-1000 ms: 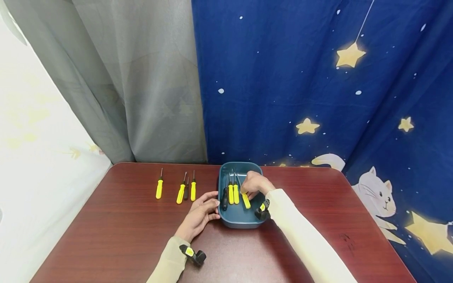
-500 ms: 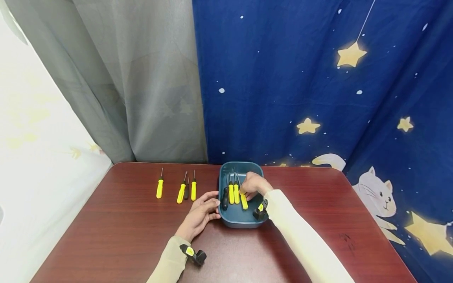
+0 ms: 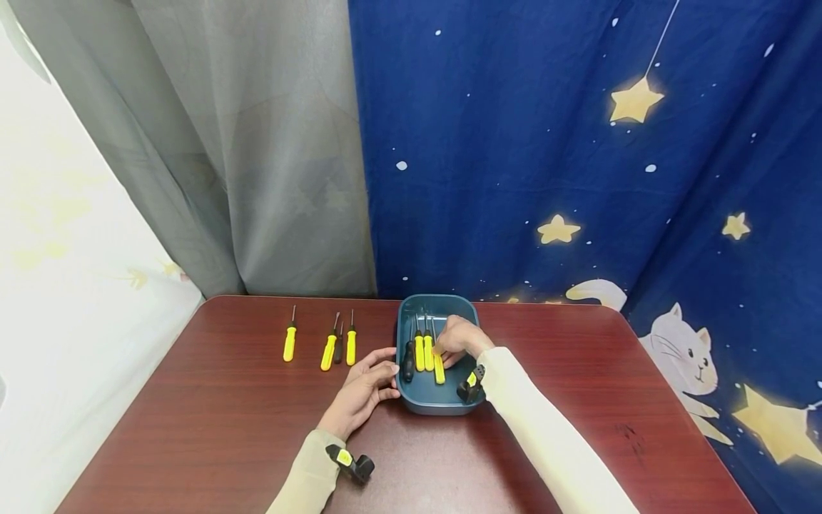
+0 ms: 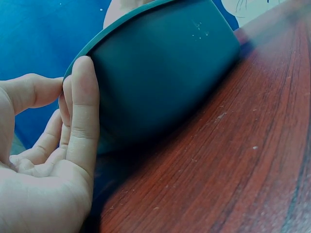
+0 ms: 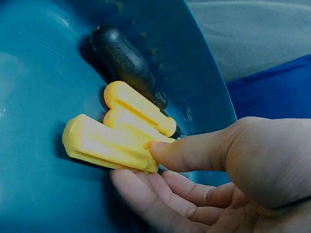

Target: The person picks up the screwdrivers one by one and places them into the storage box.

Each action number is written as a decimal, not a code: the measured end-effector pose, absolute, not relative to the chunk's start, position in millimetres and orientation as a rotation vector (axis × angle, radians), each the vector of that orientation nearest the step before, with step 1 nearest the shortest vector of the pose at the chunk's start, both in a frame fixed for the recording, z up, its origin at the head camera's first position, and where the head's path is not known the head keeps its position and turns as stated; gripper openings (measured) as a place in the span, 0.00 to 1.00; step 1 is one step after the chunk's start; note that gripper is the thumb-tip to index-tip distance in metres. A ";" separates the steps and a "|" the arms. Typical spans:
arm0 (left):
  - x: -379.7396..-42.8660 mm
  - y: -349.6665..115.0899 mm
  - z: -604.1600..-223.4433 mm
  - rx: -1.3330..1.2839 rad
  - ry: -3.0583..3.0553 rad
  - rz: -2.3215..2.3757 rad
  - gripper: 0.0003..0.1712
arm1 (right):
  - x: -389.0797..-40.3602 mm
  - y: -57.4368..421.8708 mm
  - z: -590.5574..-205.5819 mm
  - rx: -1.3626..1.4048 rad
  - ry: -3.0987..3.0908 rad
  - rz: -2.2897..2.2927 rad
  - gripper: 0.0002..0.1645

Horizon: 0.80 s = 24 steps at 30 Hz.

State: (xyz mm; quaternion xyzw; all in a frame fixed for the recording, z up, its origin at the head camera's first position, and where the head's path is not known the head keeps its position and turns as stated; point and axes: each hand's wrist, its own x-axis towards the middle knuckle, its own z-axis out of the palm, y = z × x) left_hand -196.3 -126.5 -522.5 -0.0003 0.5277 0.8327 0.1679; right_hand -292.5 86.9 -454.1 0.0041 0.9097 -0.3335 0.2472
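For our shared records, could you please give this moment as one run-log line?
left grip: touches bin | right grip: pinches rightmost yellow screwdriver in bin | table: four screwdrivers left of bin

Your bin (image 3: 439,410) sits near the table's (image 3: 237,428) far edge, 4 screwdrivers (image 3: 428,353) inside; 4 other screwdrivers (image 3: 329,351) lie left of it, toward the far-left corner.

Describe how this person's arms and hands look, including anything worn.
The left hand and right hand are gloveless. The left sleeve and right sleeve are long and pale cream. Black wrist cameras, each with a yellow patch, sit over them.
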 end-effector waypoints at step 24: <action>-195.9 -126.8 -522.5 0.004 1.493 2.376 0.34 | -287.5 90.0 -454.6 -0.041 2.515 -0.935 0.10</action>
